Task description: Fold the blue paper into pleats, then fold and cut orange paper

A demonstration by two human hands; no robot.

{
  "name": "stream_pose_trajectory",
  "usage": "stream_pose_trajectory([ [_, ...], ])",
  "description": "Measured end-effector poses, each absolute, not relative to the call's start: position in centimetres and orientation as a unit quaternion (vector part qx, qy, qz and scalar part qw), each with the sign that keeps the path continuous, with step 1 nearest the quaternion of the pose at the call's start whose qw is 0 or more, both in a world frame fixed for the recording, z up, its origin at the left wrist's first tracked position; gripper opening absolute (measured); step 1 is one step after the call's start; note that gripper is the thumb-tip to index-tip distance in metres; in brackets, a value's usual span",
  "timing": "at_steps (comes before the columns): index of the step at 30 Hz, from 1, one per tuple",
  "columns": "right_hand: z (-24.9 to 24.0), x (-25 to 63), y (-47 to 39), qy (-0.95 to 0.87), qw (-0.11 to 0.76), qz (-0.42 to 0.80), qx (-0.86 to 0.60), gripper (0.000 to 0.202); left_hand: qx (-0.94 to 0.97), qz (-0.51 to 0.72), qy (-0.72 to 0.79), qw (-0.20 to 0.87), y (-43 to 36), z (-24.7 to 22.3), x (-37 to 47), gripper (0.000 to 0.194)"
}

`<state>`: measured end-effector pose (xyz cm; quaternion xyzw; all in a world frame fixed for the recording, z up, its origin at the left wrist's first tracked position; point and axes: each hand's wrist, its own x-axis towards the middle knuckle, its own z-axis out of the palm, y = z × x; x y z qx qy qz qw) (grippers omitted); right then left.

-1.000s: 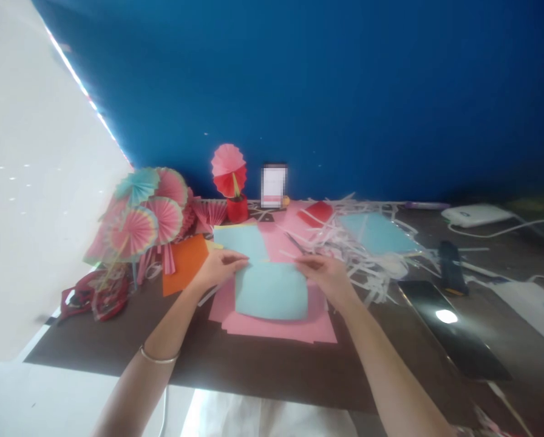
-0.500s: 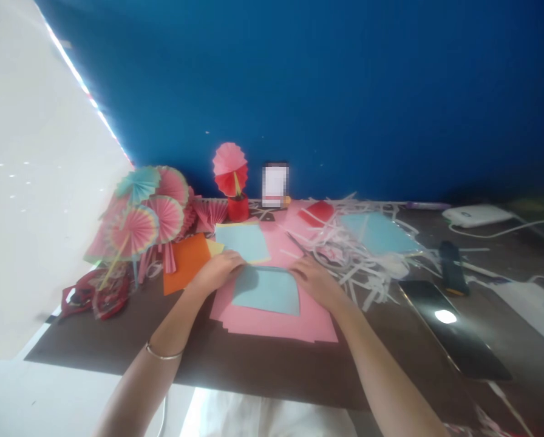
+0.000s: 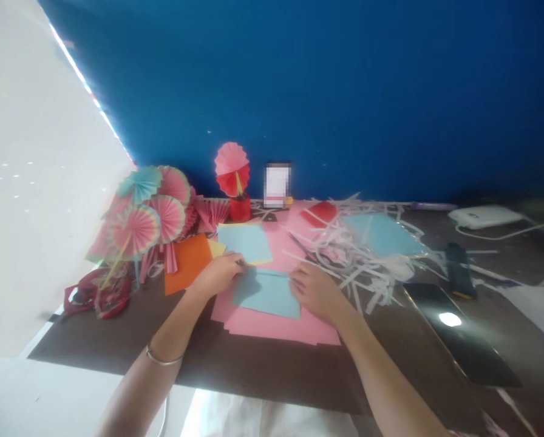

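A head-worn camera looks forward and down over the close dark table [image 3: 263,373].

Sheet [image 3: 267,296]: pale blue, plain, thin, four-sided. Lies nearly flat on the pink paper [image 3: 274,331], long sides running roughly left to right, slightly skewed. Narrow band with a crease-like line along the far edge; both far corners hidden. Near edge straight, near corners exposed. Shadow over the far left portion.

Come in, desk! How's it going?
Left hand, right hand at far corners of nearest blue sheet. Over pink paper. White strips rightward, clear of sheet.
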<state>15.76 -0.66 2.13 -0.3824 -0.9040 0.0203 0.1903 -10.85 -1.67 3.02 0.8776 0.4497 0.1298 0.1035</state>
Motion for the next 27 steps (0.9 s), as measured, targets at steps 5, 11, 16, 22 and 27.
stream_pose_trajectory([
  [5, 1.0, 15.2, 0.1, -0.855, 0.208, 0.073, -0.470, 0.011, 0.856, 0.157, 0.483, 0.095, -1.9, 2.9, -10.3, 0.016],
  [11, 1.1, 14.8, -0.2, -0.854, 0.189, 0.057, -0.482, 0.012, 0.827, 0.220, 0.500, 0.132, -1.5, 2.1, -10.1, 0.019],
  [16, 1.8, 14.8, -0.8, -0.825, 0.292, 0.104, -0.473, 0.010, 0.745, 0.344, 0.525, 0.226, -0.9, 1.5, -9.8, 0.027],
  [22, 2.5, 14.5, -1.0, -0.671, 0.446, 0.300, -0.512, 0.017, 0.673, 0.383, 0.541, 0.327, -1.1, 2.1, -9.9, 0.026],
  [27, 3.4, 14.8, -0.9, -0.607, 0.441, 0.395, -0.530, 0.022, 0.669, 0.394, 0.535, 0.332, -1.1, 2.1, -10.3, 0.023],
])
